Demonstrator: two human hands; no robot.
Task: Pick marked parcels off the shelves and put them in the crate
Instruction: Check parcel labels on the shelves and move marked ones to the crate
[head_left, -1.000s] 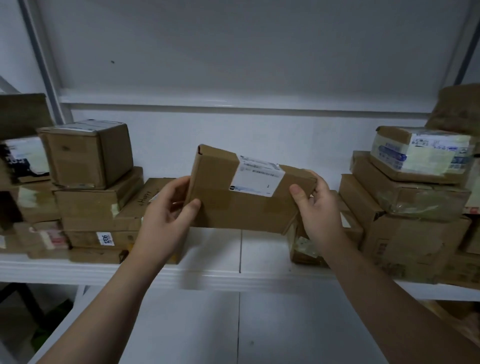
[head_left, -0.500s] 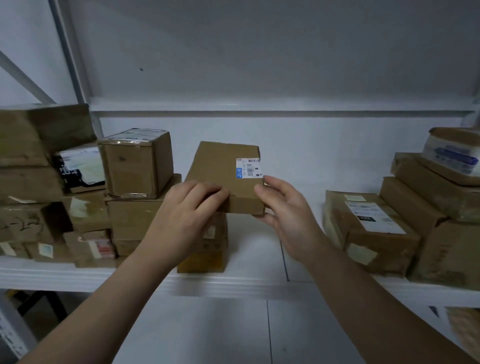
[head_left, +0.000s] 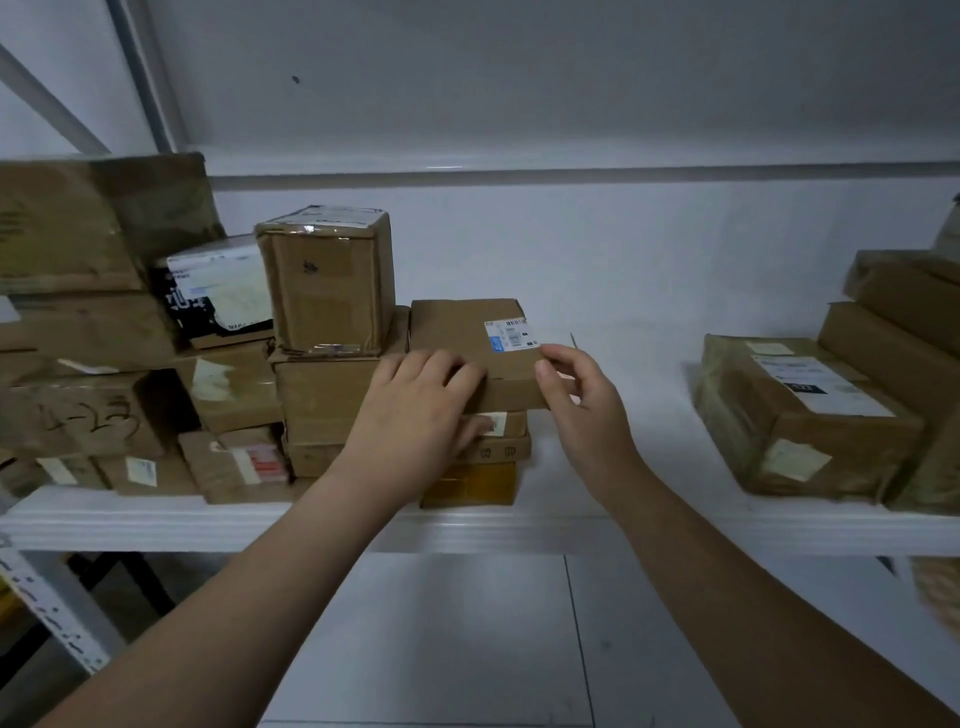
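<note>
A flat brown cardboard parcel (head_left: 462, 332) with a small white and blue label near its right corner lies level on top of a short stack of boxes (head_left: 501, 449) on the white shelf (head_left: 649, 525). My left hand (head_left: 415, 410) grips its near left edge, fingers over the top and thumb down against the box below. My right hand (head_left: 582, 410) pinches the near right corner, just under the label. No crate is in view.
A taped cube box (head_left: 327, 280) stands directly left of the parcel, with many more cardboard parcels (head_left: 83, 410) piled further left. Wrapped parcels (head_left: 800, 415) sit at the right end. Bare shelf lies between the stacks. A lower shelf board (head_left: 441, 623) runs beneath my arms.
The parcel went from tilted and held in the air to lying flat on the stack beside the cube box. Both hands moved left with it, and the view swung left.
</note>
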